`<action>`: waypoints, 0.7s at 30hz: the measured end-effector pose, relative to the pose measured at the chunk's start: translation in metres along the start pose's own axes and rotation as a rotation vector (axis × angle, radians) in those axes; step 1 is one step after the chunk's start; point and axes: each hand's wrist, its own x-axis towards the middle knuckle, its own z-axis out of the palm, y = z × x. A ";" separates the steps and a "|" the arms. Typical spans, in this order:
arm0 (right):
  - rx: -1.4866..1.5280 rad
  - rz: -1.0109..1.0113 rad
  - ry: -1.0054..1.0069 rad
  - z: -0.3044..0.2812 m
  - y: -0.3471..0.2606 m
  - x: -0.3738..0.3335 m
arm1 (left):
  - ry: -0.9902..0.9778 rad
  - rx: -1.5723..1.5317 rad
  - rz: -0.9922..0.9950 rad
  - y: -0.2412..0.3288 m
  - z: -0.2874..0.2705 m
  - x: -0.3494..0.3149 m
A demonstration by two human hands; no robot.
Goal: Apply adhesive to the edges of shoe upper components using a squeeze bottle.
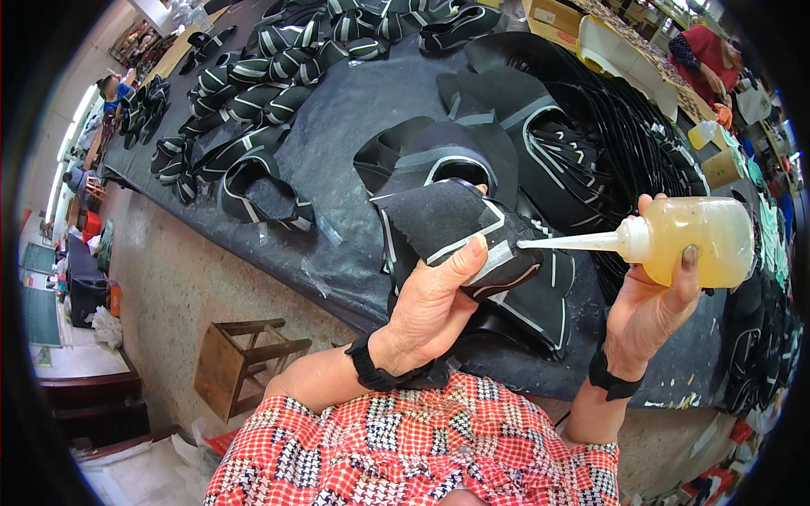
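Observation:
My left hand (434, 308) is closed on a black fabric piece (447, 221) with pale strips along its edges, thumb on top and other fingers mostly underneath. In my right hand (654, 304) is a squeeze bottle (704, 240) of yellowish liquid, tipped sideways. Its long white nozzle points left, and the tip meets or nearly meets a pale strip beside my left thumb. More flat black pieces (544, 312) with pale lines lie beneath the held one.
A dark worktable (337, 211) spreads ahead. Looped black pieces (253, 93) are heaped at far left, with one loop (261, 190) nearer. Stacked black pieces (624, 126) fan out at right. A wooden stool (240, 363) stands at lower left. Another person (709, 55) is at far right.

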 end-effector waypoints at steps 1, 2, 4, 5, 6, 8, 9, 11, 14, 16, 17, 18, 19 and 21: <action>-0.013 -0.009 -0.013 -0.002 0.000 0.001 | 0.000 -0.016 -0.007 0.000 0.000 0.000; -0.027 -0.019 -0.025 -0.004 0.001 0.003 | 0.002 -0.017 -0.007 0.001 0.000 0.001; -0.034 -0.010 -0.003 -0.005 0.001 0.005 | 0.001 -0.008 -0.019 0.001 0.000 0.001; -0.041 -0.004 0.022 -0.005 0.001 0.006 | 0.002 -0.008 -0.022 0.002 0.002 0.001; -0.042 -0.002 0.023 -0.004 0.002 0.006 | 0.001 -0.016 -0.001 0.002 0.005 0.001; -0.012 -0.006 0.011 -0.003 0.005 0.007 | 0.001 -0.023 0.018 0.002 0.006 0.002; -0.013 -0.005 0.013 -0.003 0.005 0.006 | 0.004 -0.024 -0.003 0.002 0.004 0.003; -0.013 0.008 -0.054 -0.005 0.007 0.005 | 0.007 -0.025 -0.026 0.002 0.002 0.004; -0.016 0.022 -0.090 -0.009 0.006 0.007 | 0.010 -0.032 -0.039 0.002 0.001 0.004; -0.029 0.020 -0.048 -0.009 0.006 0.009 | 0.002 -0.075 -0.040 0.003 0.001 0.005; -0.040 0.016 -0.006 -0.009 0.005 0.011 | 0.002 -0.075 -0.040 0.002 0.002 0.005; -0.040 0.017 -0.006 -0.008 0.006 0.011 | -0.002 -0.075 -0.034 0.002 0.003 0.005; -0.033 0.011 0.002 -0.008 0.007 0.012 | -0.006 -0.075 -0.028 0.002 0.004 0.005; -0.024 0.005 0.011 -0.007 0.009 0.012 | -0.018 -0.081 -0.032 0.002 0.003 0.005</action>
